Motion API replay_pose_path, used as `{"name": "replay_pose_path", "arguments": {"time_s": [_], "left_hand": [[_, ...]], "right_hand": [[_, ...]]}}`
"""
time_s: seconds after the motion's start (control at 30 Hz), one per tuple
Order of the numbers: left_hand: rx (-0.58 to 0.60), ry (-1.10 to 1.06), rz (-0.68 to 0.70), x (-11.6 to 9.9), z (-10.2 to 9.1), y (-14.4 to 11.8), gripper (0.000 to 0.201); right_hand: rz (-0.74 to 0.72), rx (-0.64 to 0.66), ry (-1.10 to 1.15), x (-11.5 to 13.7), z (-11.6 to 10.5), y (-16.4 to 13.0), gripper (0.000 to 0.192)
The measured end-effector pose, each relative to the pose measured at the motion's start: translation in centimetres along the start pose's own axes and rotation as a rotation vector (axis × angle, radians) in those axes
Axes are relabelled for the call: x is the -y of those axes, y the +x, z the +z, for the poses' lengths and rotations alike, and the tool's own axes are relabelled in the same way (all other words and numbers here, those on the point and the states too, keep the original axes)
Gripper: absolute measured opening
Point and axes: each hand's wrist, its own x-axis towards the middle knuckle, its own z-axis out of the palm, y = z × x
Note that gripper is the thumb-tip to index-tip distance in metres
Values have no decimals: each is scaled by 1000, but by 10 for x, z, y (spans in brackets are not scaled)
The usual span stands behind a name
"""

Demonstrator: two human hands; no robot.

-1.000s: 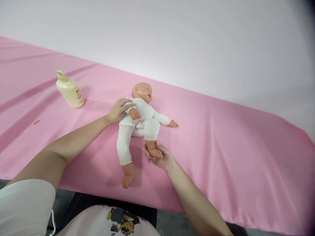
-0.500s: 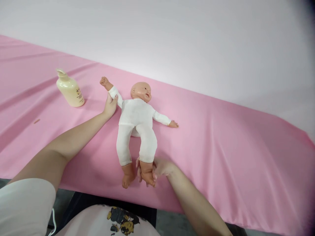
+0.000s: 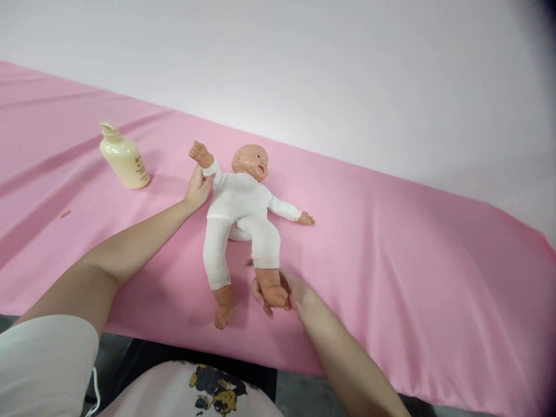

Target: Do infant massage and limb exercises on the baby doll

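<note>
A baby doll (image 3: 241,202) in a white suit lies on its back on the pink cloth (image 3: 391,260), head toward the far side. My left hand (image 3: 196,190) grips the doll's raised arm at the white sleeve, just below its bare fist. My right hand (image 3: 284,291) is wrapped around the doll's bare foot on the right leg, which is bent a little at the knee. The doll's other arm lies stretched out to the right and its other leg lies straight toward me.
A cream-coloured bottle (image 3: 123,157) stands on the cloth to the left of the doll. A small brown speck (image 3: 65,214) lies on the cloth further left. The cloth's near edge hangs just in front of my body.
My left hand swung the doll's arm from across its chest up beside its head. My right hand pulled the leg straight, then pushed the foot back so the knee bends again.
</note>
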Motion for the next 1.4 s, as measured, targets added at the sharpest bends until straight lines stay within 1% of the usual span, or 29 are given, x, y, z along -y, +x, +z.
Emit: {"name": "replay_pose_path", "arguments": {"time_s": [0.03, 0.13, 0.2, 0.27, 0.33, 0.43, 0.53, 0.63, 0.73, 0.8, 0.93, 1.0, 1.07, 1.13, 1.2, 1.27, 1.33, 1.4], "left_hand": [[53, 46, 45, -6, 0, -1, 63], [207, 160, 169, -22, -2, -6, 60], [299, 203, 272, -28, -2, -8, 55], [382, 244, 381, -31, -1, -8, 49], [450, 301, 449, -32, 0, -9, 42], [526, 383, 474, -33, 1, -9, 38], [564, 410, 468, -34, 2, -10, 37], [530, 378, 441, -33, 1, -10, 37], [467, 300, 430, -32, 1, -7, 41], [415, 244, 384, -31, 0, -5, 44], [244, 173, 196, -22, 0, -3, 49], [156, 129, 97, -13, 1, -2, 54], [85, 65, -8, -1, 2, -1, 57], [20, -8, -96, 12, 2, 0, 56], [-20, -60, -147, 23, 2, 2, 55], [-25, -70, -164, 32, 0, 3, 53], [-3, -39, -160, 37, 0, 2, 53], [12, -1, -142, 37, 0, 2, 54]], "right_hand": [[-23, -3, 33, 2, 1, 1, 111], [-147, -219, 73, 8, 4, 3, 81], [-172, -312, 73, 11, 6, 3, 71], [-184, -374, 81, 13, 9, 3, 67], [-199, -430, 94, 15, 12, 4, 65], [-207, -482, 97, 19, 16, 6, 63], [-201, -488, 89, 21, 18, 7, 62], [-190, -443, 84, 22, 18, 7, 70], [-162, -336, 62, 20, 16, 5, 77], [-126, -259, 41, 17, 14, 3, 81], [-30, -175, 8, 11, 8, 1, 81], [46, -142, 15, 8, 5, 0, 81], [152, -129, 2, 7, 5, 1, 81], [266, -151, -69, 9, 9, 3, 70], [352, -165, -170, 14, 15, 5, 52], [385, -146, -238, 19, 21, 6, 37], [377, -113, -255, 23, 25, 4, 35], [356, -91, -251, 22, 23, 1, 40]]}}
